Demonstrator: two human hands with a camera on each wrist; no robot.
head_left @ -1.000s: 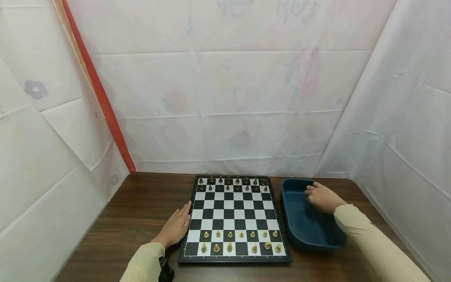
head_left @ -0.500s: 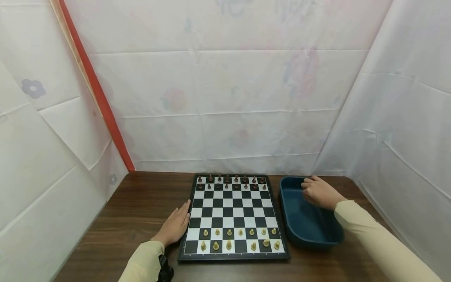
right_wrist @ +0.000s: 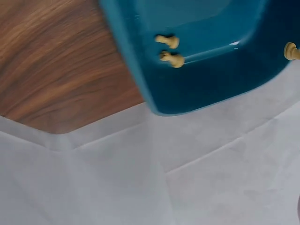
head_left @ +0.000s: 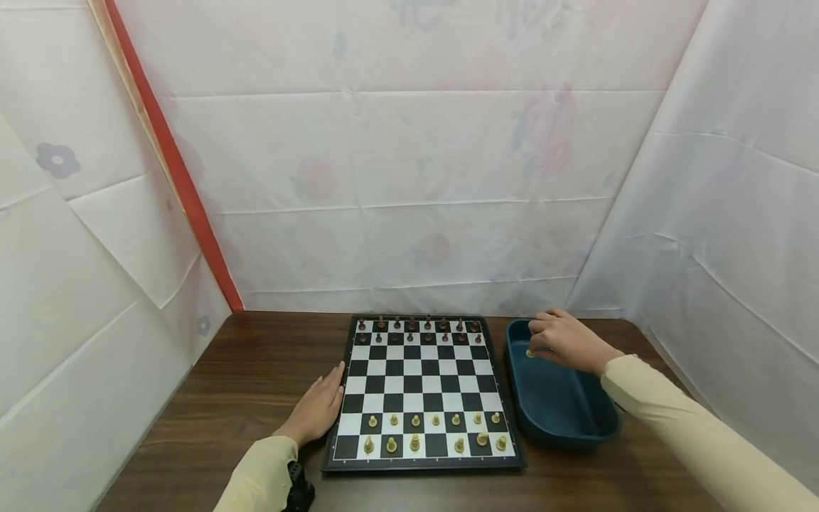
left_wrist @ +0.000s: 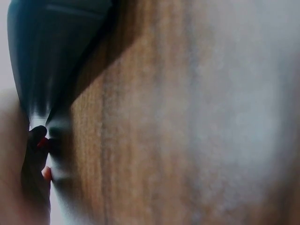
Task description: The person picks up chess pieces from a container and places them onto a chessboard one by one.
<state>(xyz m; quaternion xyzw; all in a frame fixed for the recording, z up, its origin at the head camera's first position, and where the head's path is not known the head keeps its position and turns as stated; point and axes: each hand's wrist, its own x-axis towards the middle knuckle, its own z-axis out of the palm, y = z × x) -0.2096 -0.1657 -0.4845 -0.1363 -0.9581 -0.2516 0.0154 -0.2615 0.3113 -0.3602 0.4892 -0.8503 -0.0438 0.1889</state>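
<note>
My left hand (head_left: 316,405) lies with fingers extended along the left edge of the chessboard (head_left: 424,467). Over the far end of the blue bin (head_left: 557,439), my right hand (head_left: 569,341) pinches a pale yellow chess piece (head_left: 530,353); its base (right_wrist: 291,50) shows at the right edge of the right wrist view. Two more yellow pieces, a pawn (right_wrist: 167,41) and what looks like a knight (right_wrist: 172,59), lie in the bin. Dark brown pieces (head_left: 411,323) fill the board's two far rows. Yellow pieces (head_left: 415,442) stand in the two near rows, with gaps in the nearest.
Board and bin stand side by side on a dark wooden table (head_left: 275,355). White sheeting (head_left: 397,163) hangs behind the table and along both sides, with a red strip (head_left: 185,178) at the left corner.
My right hand has moved left and slightly up over the bin, and a yellow chess piece now shows beneath its fingertips. The left hand stays at the board's edge.
</note>
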